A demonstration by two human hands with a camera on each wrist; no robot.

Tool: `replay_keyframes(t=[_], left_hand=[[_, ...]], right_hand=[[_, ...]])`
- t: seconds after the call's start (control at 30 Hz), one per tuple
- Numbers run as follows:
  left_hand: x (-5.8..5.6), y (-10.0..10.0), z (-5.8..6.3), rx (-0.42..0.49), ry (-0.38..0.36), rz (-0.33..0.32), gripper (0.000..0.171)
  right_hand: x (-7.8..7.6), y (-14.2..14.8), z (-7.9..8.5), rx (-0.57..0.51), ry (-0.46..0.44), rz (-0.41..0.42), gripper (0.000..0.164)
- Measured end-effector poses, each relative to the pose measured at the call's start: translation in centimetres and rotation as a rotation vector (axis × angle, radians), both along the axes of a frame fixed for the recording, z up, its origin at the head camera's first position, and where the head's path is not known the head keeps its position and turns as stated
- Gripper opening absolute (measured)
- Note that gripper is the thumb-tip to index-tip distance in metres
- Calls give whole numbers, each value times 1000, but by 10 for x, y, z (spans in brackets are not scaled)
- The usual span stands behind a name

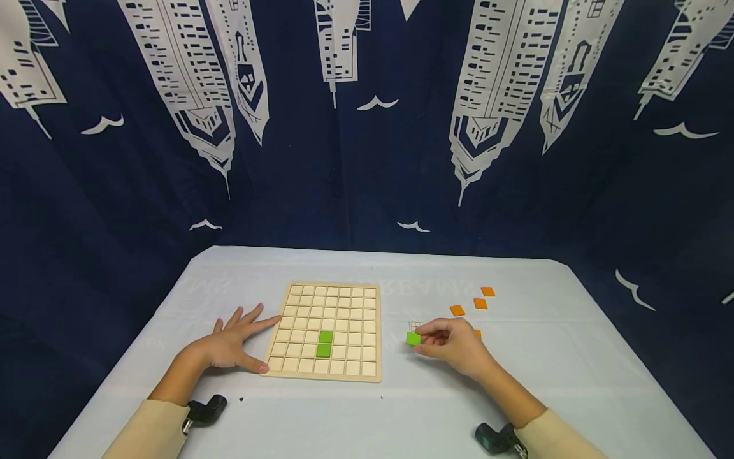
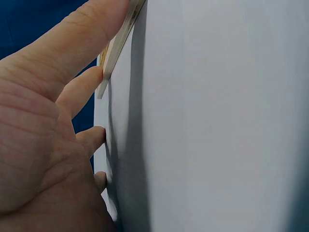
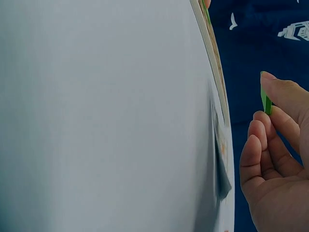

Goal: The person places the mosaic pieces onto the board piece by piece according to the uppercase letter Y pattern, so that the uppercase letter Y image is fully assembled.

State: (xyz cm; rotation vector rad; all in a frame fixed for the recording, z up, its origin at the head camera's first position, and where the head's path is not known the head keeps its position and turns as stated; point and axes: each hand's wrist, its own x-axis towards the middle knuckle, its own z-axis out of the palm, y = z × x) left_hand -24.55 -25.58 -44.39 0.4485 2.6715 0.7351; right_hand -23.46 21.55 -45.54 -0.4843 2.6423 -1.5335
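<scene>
A wooden grid board (image 1: 350,377) with pale square cells lies on the table. Two green tiles, one (image 1: 325,336) just above the other (image 1: 323,350), sit in neighbouring cells of one column. My left hand (image 1: 229,344) has its fingers spread, with the thumb and index fingertip touching the board's left edge. Right of the board, my right hand (image 1: 455,347) pinches a green square tile (image 1: 413,338) between thumb and fingers. In the right wrist view this green tile (image 3: 266,99) appears nearly edge-on, above the table surface.
Several orange tiles (image 1: 457,310) lie loose beyond and beside my right hand, one partly hidden by it. A small printed grid card (image 1: 415,326) lies partly covered behind the held tile. A dark blue curtain (image 1: 344,159) hangs behind the white table (image 1: 321,421).
</scene>
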Motion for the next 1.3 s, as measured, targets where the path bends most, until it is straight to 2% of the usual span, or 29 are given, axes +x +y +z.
replay_keyframes(t=[0.4,0.8,1.3], left_hand=[[0,0,0,8,2,-3,112],[0,0,0,8,7,-8,111],[1,1,2,12,7,-10,111]], right_hand=[[-8,-27,5,-5,0,51,29],[-17,-50,5,-8,-20,52,25],[-27,-78,7,-38,19,99,28]])
